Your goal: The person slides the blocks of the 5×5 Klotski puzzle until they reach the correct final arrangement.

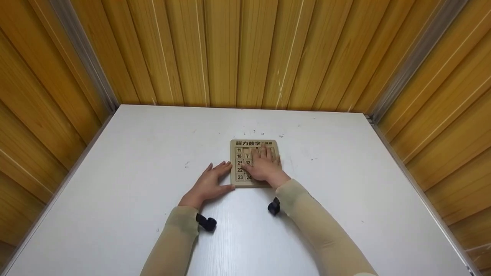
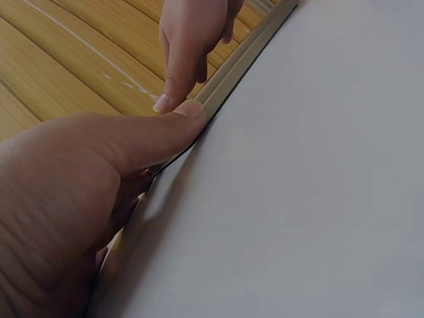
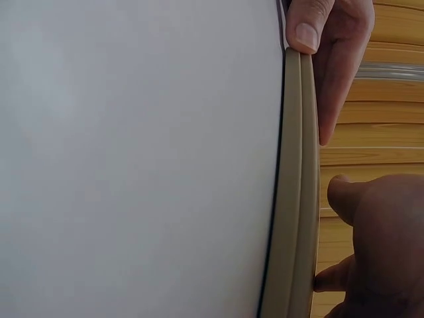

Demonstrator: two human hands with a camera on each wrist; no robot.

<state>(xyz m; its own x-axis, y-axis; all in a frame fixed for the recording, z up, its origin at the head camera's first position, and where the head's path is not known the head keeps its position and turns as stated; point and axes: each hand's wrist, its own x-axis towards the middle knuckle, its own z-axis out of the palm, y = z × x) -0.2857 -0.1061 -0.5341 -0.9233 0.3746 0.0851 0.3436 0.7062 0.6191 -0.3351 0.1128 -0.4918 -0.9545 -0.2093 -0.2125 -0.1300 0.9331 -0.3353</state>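
A wooden number slide puzzle (image 1: 233, 178) with dark printed numerals lies flat on the white table. Along its left side rests my left hand (image 1: 209, 184), fingertips touching the edge and thumb at the near left corner. In the left wrist view, the thumb of that hand (image 2: 86, 152) lies against the board's side. My right hand (image 1: 264, 168) is spread over the number tiles, hiding most of the right-hand columns. Tiles such as 11, 16 and 23 show at the left. From the right wrist, the board's layered edge (image 3: 295, 172) is visible beside the right hand (image 3: 391, 245).
The white table (image 1: 153, 153) extends around the puzzle, with small dark marks on its surface. Yellow wood-patterned panels (image 1: 222, 53) stand behind it and at both sides. A small black camera (image 1: 209, 223) is strapped at the left wrist, another (image 1: 274, 207) at the right.
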